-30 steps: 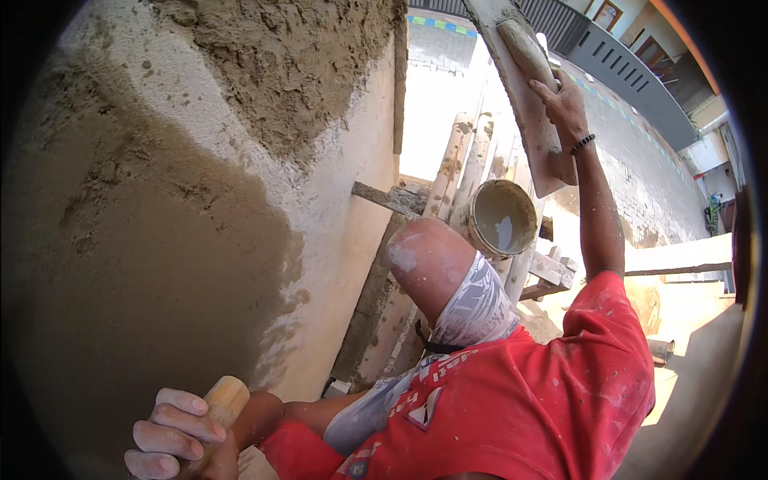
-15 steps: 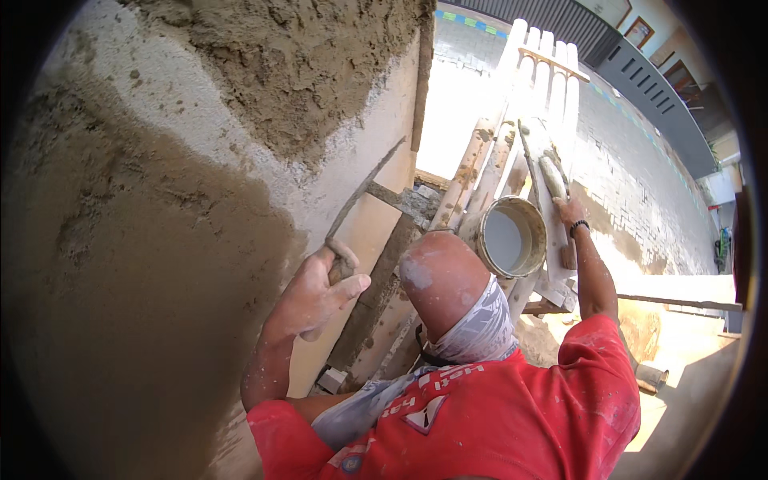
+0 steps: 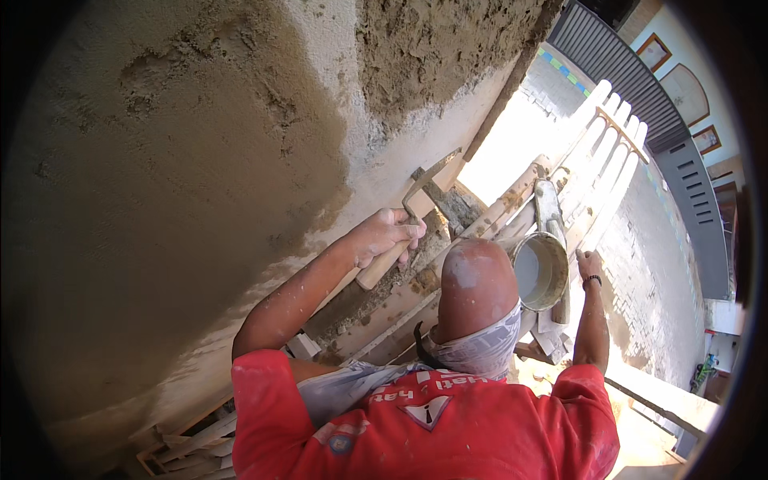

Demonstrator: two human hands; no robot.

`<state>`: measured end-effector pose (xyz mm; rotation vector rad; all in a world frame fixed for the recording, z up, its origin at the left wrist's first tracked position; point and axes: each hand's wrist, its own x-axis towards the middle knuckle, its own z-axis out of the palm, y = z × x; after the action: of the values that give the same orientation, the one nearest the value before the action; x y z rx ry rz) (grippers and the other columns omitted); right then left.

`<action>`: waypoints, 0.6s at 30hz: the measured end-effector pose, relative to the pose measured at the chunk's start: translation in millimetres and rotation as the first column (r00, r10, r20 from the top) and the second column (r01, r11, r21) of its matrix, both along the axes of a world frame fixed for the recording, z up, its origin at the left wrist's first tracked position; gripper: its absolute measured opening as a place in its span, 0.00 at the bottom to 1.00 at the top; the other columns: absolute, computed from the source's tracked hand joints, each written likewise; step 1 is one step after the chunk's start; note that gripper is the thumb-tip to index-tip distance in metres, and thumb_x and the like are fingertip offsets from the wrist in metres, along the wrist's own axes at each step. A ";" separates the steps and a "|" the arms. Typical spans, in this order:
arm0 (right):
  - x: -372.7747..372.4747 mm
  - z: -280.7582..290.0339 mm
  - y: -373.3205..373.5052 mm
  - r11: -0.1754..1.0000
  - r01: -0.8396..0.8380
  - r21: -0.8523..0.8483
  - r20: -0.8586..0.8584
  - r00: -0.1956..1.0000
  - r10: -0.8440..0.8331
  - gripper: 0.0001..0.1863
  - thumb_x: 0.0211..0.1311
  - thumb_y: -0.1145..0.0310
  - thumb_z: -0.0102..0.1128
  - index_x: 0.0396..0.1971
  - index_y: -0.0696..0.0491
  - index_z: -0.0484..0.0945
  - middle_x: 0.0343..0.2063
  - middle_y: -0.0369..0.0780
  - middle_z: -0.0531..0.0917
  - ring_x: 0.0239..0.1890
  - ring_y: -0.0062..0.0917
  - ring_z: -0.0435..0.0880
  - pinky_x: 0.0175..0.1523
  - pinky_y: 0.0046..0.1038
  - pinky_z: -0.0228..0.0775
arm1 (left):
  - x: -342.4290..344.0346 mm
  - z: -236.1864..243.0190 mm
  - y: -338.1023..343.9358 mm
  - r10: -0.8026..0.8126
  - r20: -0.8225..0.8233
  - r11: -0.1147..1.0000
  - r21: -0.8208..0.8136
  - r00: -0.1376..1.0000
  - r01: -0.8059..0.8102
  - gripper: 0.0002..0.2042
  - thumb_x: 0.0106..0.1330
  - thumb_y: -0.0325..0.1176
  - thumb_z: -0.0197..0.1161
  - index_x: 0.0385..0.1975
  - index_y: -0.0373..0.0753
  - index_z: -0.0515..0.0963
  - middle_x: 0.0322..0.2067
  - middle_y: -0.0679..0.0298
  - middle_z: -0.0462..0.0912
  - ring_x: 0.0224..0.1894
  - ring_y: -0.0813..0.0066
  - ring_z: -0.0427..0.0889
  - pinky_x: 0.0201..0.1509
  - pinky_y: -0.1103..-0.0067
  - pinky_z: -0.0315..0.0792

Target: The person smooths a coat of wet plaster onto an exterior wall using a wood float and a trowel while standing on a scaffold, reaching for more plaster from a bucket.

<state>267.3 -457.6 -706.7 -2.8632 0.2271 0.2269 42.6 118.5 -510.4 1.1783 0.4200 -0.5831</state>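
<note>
My left hand (image 3: 392, 238) is closed round the wooden handle of a trowel (image 3: 382, 266). Its bent metal neck and mortar-coated blade (image 3: 436, 174), seen almost edge-on, point away from me beside the plastered wall. My right hand (image 3: 590, 264), with a dark bracelet at the wrist, is closed at the lower end of a white pole; what lies inside its fingers is hidden. Just left of that hand stands a round bucket (image 3: 542, 272) of greyish liquid. Beyond the bucket lies a long, mortar-smeared tool (image 3: 547, 206).
The wall (image 3: 200, 184) on the left carries wet grey-brown mortar, with a pale bare strip and a rougher patch. Several white poles (image 3: 612, 152), joined by a crosspiece, stretch away over sunlit paving (image 3: 640, 264). A dark gate (image 3: 624, 68) stands at the far right.
My view has swung, shifting the wall and poles rightward. My right hand has let go of the long mortar-smeared tool and moved nearer me. The trowel in my left hand has turned, showing its handle.
</note>
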 end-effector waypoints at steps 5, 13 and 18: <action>14.6 113.2 78.1 0.810 0.039 0.584 0.182 0.967 -0.178 0.21 0.61 0.60 0.59 0.13 0.53 0.66 0.10 0.33 0.68 0.08 0.16 0.66 0.11 0.20 0.59 | -4.7 -18.0 -24.3 0.110 0.031 0.994 -0.002 0.993 -0.110 0.10 0.62 0.29 0.61 0.41 0.35 0.72 0.26 0.66 0.73 0.20 0.80 0.73 0.25 0.83 0.72; -42.8 172.2 280.9 0.507 -0.712 0.485 0.020 0.589 0.808 0.10 0.69 0.68 0.47 0.29 0.57 0.72 0.15 0.32 0.67 0.18 0.15 0.68 0.23 0.23 0.66 | 8.4 -95.4 -78.7 0.428 0.055 0.901 0.046 0.902 -0.430 0.04 0.62 0.30 0.61 0.34 0.40 0.74 0.28 0.69 0.77 0.33 0.80 0.74 0.42 0.79 0.71; -77.0 148.9 349.2 0.546 -0.316 0.776 -0.570 0.018 0.821 0.35 0.61 0.51 0.60 0.61 0.57 0.62 0.46 0.45 0.78 0.46 0.30 0.79 0.46 0.33 0.74 | 6.6 -116.6 -100.5 0.454 -0.078 0.890 0.081 0.888 -0.448 0.21 0.67 0.46 0.53 0.51 0.35 0.70 0.42 0.54 0.78 0.46 0.63 0.77 0.45 0.67 0.75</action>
<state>190.3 -108.5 -557.8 -1.7215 -0.8393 1.8616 49.2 18.0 -627.0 1.0640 0.7745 -0.2203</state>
